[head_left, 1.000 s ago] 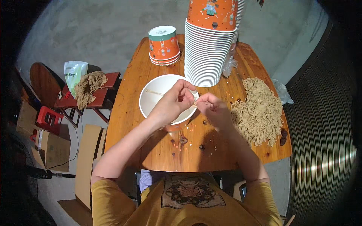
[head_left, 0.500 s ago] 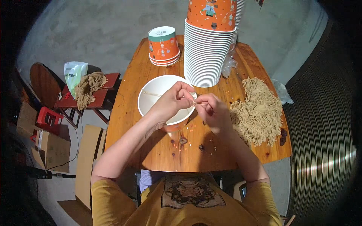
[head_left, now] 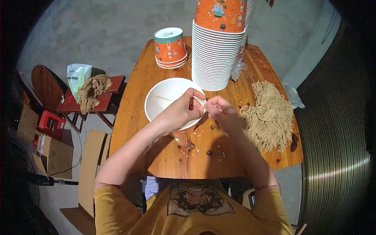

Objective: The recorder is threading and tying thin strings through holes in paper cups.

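Note:
A paper bucket (head_left: 169,86), white inside and orange outside, stands with its mouth up on the wooden table in front of me. A thin beige cord (head_left: 161,97) runs from its left wall toward my fingers. Over the right rim, my left hand (head_left: 181,111) pinches the cord, its fingertips bent together. My right hand (head_left: 222,113) meets it there, thumb and forefinger closed on the same cord at the rim. Fingers partly hide the cord there; whether it is knotted I cannot tell. To the right lies a heap of beige cords (head_left: 270,117).
A tall stack of nested buckets (head_left: 217,55) rises behind the bucket. Several upturned buckets (head_left: 170,49) sit at the back left. On a red stool (head_left: 117,82) lie another cord bundle (head_left: 93,92) and a plastic bag (head_left: 78,78). Cardboard boxes (head_left: 58,156) stand on the floor.
Both hands have shifted slightly right, and my right fingertips have closed in on the left ones at the rim. The short stretch of cord between them no longer shows. The bucket has moved slightly right.

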